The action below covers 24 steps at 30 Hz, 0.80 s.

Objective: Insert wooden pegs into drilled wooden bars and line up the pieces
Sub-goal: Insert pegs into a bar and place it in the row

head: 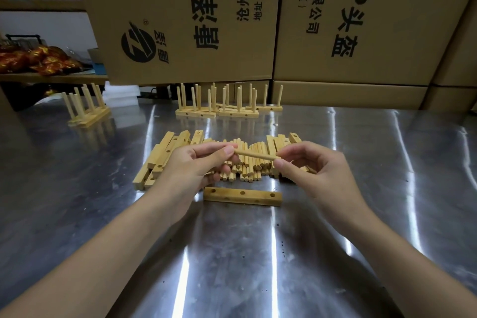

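A wooden peg (pixel 254 155) is held level between both hands above a pile of loose pegs (pixel 247 168). My left hand (pixel 198 165) pinches its left end, and my right hand (pixel 307 165) pinches its right end. Just in front of the hands a drilled wooden bar (pixel 242 196) lies flat on the steel table, its three top holes without pegs. Loose drilled bars (pixel 165 155) lie stacked left of the pile, with a few more (pixel 281 141) at its right.
Finished bars with upright pegs stand at the back centre (pixel 227 108) and back left (pixel 86 111). Large cardboard boxes (pixel 258 20) wall off the far edge of the steel table (pixel 232 253). A shelf with shiny red packets (pixel 38 59) is at the far left.
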### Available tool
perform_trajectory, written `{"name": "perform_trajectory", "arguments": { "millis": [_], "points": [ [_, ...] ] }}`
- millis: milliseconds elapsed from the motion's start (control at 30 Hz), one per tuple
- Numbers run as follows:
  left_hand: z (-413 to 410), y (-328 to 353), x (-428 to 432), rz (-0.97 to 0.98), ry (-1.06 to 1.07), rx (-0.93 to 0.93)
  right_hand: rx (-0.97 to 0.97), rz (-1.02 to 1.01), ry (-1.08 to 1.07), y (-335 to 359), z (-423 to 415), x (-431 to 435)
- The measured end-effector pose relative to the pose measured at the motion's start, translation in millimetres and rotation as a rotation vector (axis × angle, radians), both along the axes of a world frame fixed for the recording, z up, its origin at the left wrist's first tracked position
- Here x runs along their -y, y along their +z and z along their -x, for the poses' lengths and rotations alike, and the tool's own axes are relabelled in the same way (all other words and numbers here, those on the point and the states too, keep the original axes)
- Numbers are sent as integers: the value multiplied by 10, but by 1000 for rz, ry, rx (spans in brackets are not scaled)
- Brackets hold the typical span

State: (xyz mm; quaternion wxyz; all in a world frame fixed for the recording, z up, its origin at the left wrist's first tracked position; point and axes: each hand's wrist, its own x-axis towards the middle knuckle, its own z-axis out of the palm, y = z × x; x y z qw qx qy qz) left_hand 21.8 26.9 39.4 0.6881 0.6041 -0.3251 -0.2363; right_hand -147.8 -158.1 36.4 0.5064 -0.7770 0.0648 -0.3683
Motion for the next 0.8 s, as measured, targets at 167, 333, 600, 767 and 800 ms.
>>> {"name": "perform_trajectory", "arguments": {
  "millis": [167, 333, 600, 767, 800],
  "points": [
    [19, -7, -13, -27, -24, 109, -111, 58, 93, -10, -10, -80],
    [58, 11, -7, -36, -82, 219, -251, 138, 137, -62, -28, -68],
    [-199, 115, -236, -618, 43, 1137, -106, -307, 98, -14, -3, 73],
    [-219, 75, -247, -847, -3, 1214, -73, -330, 96, 55, 31, 74],
    [-211, 82, -238, -803, 0, 1177, -62, -297, 71, 55, 34, 71]
  ]
}}
